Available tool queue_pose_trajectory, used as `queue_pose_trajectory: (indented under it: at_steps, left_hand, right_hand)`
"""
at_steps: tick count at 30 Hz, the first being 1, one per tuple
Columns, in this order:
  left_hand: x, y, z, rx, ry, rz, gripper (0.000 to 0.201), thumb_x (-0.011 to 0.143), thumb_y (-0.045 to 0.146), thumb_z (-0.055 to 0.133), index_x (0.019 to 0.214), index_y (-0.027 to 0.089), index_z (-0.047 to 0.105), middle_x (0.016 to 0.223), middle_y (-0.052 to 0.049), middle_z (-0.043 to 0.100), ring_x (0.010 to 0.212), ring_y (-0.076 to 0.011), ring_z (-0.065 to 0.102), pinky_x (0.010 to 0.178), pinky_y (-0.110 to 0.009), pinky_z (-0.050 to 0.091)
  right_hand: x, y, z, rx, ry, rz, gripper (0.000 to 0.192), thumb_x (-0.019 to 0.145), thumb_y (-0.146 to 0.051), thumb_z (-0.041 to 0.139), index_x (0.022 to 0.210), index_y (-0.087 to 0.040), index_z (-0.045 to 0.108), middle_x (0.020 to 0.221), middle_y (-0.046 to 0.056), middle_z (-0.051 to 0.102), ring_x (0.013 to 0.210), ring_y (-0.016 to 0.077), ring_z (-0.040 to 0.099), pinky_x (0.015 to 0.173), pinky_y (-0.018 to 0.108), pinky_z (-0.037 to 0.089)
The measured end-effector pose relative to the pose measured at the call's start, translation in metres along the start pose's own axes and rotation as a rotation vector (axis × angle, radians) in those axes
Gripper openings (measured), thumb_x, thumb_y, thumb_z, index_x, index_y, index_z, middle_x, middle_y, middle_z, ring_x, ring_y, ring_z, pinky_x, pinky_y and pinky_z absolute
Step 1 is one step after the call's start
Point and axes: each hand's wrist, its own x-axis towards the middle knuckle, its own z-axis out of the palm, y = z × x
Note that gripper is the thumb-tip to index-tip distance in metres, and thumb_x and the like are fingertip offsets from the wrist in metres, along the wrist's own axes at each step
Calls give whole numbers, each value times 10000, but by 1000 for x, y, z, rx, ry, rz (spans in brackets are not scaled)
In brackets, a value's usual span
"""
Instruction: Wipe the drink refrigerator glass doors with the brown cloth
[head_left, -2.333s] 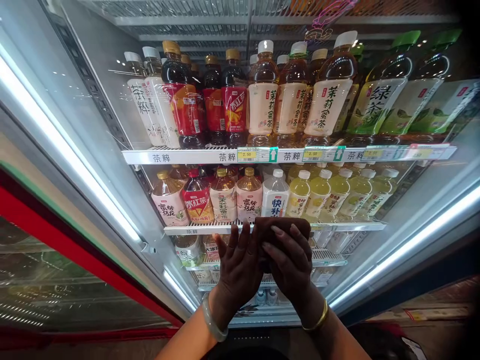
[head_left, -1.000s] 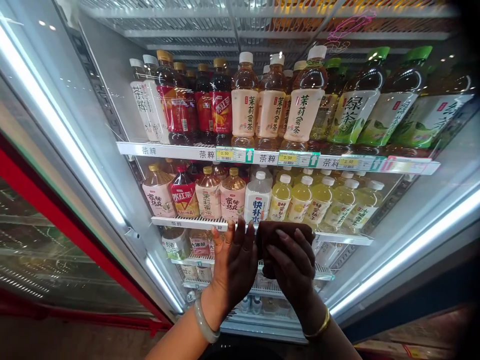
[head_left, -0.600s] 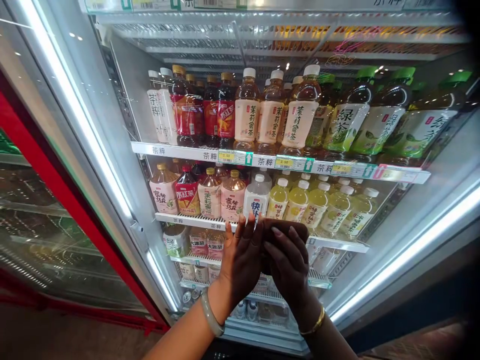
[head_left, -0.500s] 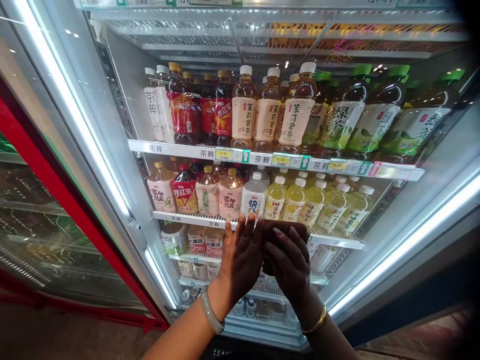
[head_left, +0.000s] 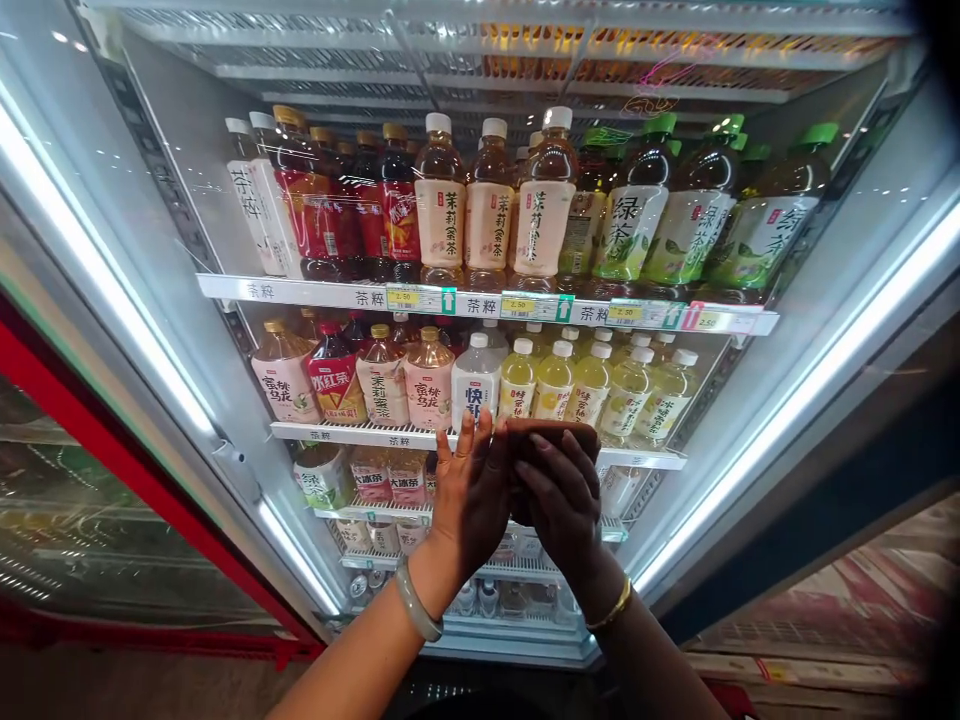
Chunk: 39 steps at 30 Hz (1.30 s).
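Here we see a dark brown cloth point(head_left: 551, 437) bunched between both hands at about six o'clock in the view, low and central, in front of the cooler's glass. Our right hand point(head_left: 559, 500) curls its fingers over the cloth and has hold of it, the fingers bent around the wad. Our left hand point(head_left: 469, 495) lies flat with the fingers stretched upward and close together, its edge touching the cloth at the nine o'clock side; it presses rather than grasps. Whether the cloth touches the glass we cannot tell.

A pale green bangle point(head_left: 415, 602) circles the left wrist at seven o'clock from the cloth, and a gold bracelet point(head_left: 609, 608) sits on the right wrist at five o'clock.

Just above the cloth, at twelve o'clock, runs a wire shelf point(head_left: 360, 433) carrying a white bottle point(head_left: 475, 380) and, to its three o'clock, a row of yellow bottles point(head_left: 555, 380). At ten o'clock stand pink-labelled bottles point(head_left: 429, 375) and one red-labelled bottle point(head_left: 335, 368).

Higher up, the upper shelf point(head_left: 300, 293) bears price tags point(head_left: 403, 297) along its front rail. On it stand tea bottles point(head_left: 487, 205) at twelve o'clock, dark red bottles point(head_left: 379, 205) at eleven o'clock and green-capped bottles point(head_left: 660, 205) at one o'clock.

Light strips point(head_left: 105, 290) run down both sides of the cooler, and a red frame point(head_left: 112, 470) slants at nine o'clock.
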Motion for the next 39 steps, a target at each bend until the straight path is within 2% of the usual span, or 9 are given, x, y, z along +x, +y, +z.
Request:
queue_pose_trajectory:
  at_steps: [7,12,21,25,30,32,35,37,39]
  left_hand:
    - [4,8,2,16,4,-33,846,976,84,526,1691,181,85,1722,-192,194,1638,-263,92,1325,-597,50]
    - [6,13,6,34,31,-37,875,975,81,541,1691,189,50,1738,-165,104,1642,-261,50,1328,-581,22]
    - [5,17,9,34,46,-51,884,964,88,579,1691,181,85,1733,-185,109,1640,-273,48,1331,-575,19]
    - [5,28,-1,-80,40,83,830,980,113,529,1688,156,97,1743,-142,75,1641,-274,70,1341,-549,56]
    - [14,39,3,-234,20,282,743,1047,392,489,1690,246,144,1760,-81,64,1649,-276,66,1338,-558,138]
    - [19,40,13,-274,27,288,756,1048,473,479,1692,277,133,1770,-92,34,1650,-298,52,1334,-576,118]
    - [25,41,24,-270,20,258,861,1011,616,464,1698,251,95,1776,-131,-43,1649,-337,-32,1330,-574,45]
    - [27,43,25,-225,-20,244,936,963,696,489,1697,252,113,1776,-133,-74,1646,-347,-79,1325,-568,-13]
    - [32,46,22,-178,-66,230,932,941,713,529,1689,289,169,1778,-120,-81,1645,-359,-92,1307,-597,-79]
  right_hand:
    - [4,22,-26,-53,52,64,331,961,-94,636,1223,-273,733,1444,39,666,1532,254,445,1291,515,385]
    - [23,18,-20,-29,87,69,348,963,-93,628,1247,-270,725,1462,37,652,1536,251,436,1275,491,421]
    - [-13,23,-22,-10,-20,23,298,985,-165,644,1256,-258,722,1399,60,700,1514,258,476,1217,468,512]
    - [-4,26,-23,6,13,18,289,983,-180,658,1255,-252,723,1368,63,717,1502,258,491,1209,466,518]
    - [6,25,-17,68,23,-15,387,1068,-221,500,1439,-155,587,1299,104,754,1384,200,617,1222,409,505]
    - [2,29,-19,56,9,-33,433,1106,-305,393,1476,-139,545,1317,115,748,1435,196,572,1252,419,467]
    - [-9,40,-30,-11,-2,-19,552,1116,-472,257,1456,-169,570,1405,117,700,1572,204,382,1353,477,267]
    - [-15,49,-37,-60,-23,-1,523,1113,-476,284,1438,-207,593,1436,93,683,1607,197,300,1378,478,150]
    - [-20,57,-43,-101,-44,9,479,1111,-452,321,1439,-243,602,1428,68,691,1612,191,282,1381,478,124]
